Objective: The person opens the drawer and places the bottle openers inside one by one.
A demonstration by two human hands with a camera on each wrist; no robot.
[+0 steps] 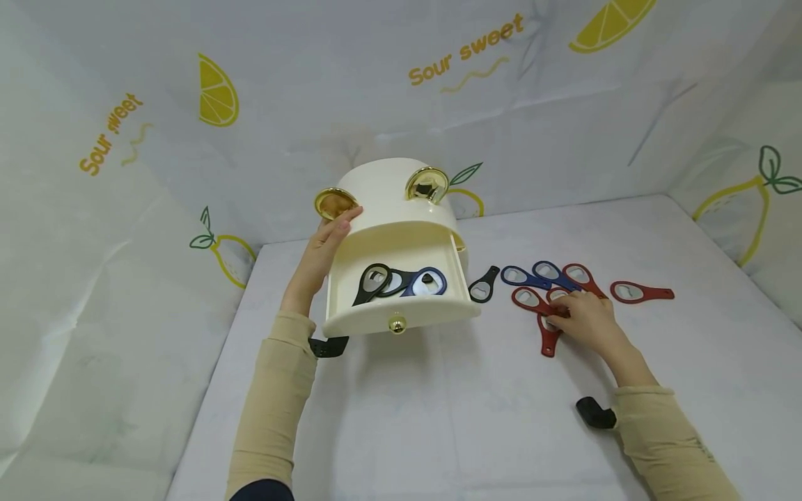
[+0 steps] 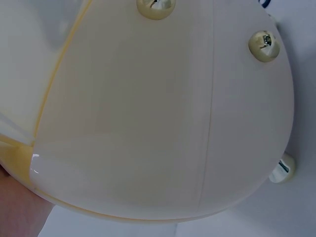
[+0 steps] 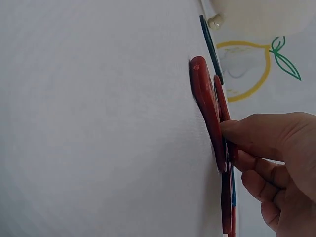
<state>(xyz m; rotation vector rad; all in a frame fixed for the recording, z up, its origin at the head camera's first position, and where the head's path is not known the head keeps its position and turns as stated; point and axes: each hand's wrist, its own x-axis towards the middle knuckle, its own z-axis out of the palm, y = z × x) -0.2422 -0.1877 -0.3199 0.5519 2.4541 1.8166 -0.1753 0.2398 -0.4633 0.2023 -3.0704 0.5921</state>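
Note:
A cream drawer box (image 1: 401, 188) with gold ear-like discs stands on the table, its drawer (image 1: 401, 316) pulled out. Inside the drawer lie black and blue bottle openers (image 1: 427, 282). My left hand (image 1: 319, 257) rests along the box's left side, fingers extended beneath the left gold disc (image 1: 334, 203). To the right, my right hand (image 1: 589, 321) is over a cluster of bottle openers. Its thumb and fingers pinch a red bottle opener (image 3: 233, 152) in the right wrist view. Another red bottle opener (image 3: 206, 103) overlaps it there.
A black bottle opener (image 1: 484, 284) lies close to the drawer's right side. Blue bottle openers (image 1: 525, 277) and a separate red one (image 1: 642, 292) lie farther right. Behind the table hangs a white cloth (image 1: 313, 90) printed with lemons.

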